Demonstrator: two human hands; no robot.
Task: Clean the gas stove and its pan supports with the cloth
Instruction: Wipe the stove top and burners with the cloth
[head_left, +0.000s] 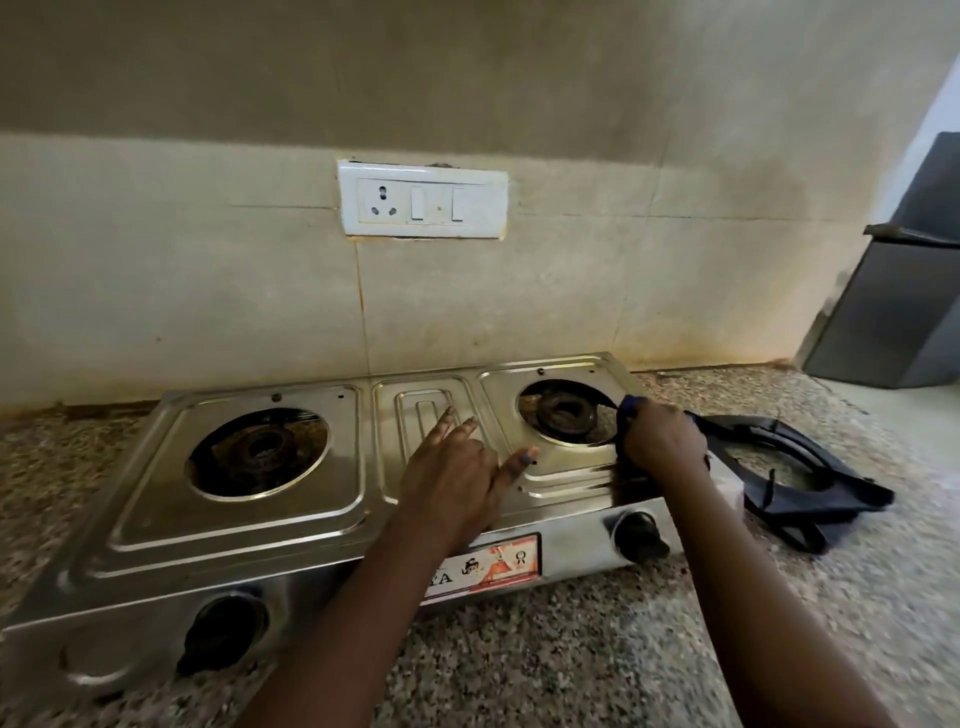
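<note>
Speckled granite counter (519, 649) against a stained tiled wall (182, 286), white switchboard (422, 199) above. Steel gas stove (260, 519) on it, bare left burner (258, 451), black knobs in front. Left hand (452, 478) flat and released on the stove's middle. Right hand (662, 436) clenched around the dark cloth (626, 408) at the right burner (566, 413). Pan supports (795, 478) on the counter just right; grey fridge (898, 291) beyond.

Glossy steel stove (234, 519); speckled granite counter (545, 649); matt tiles (182, 286).

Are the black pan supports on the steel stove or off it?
Off: both burner wells are bare, and black pan supports lie on the granite counter beside the stove.
</note>
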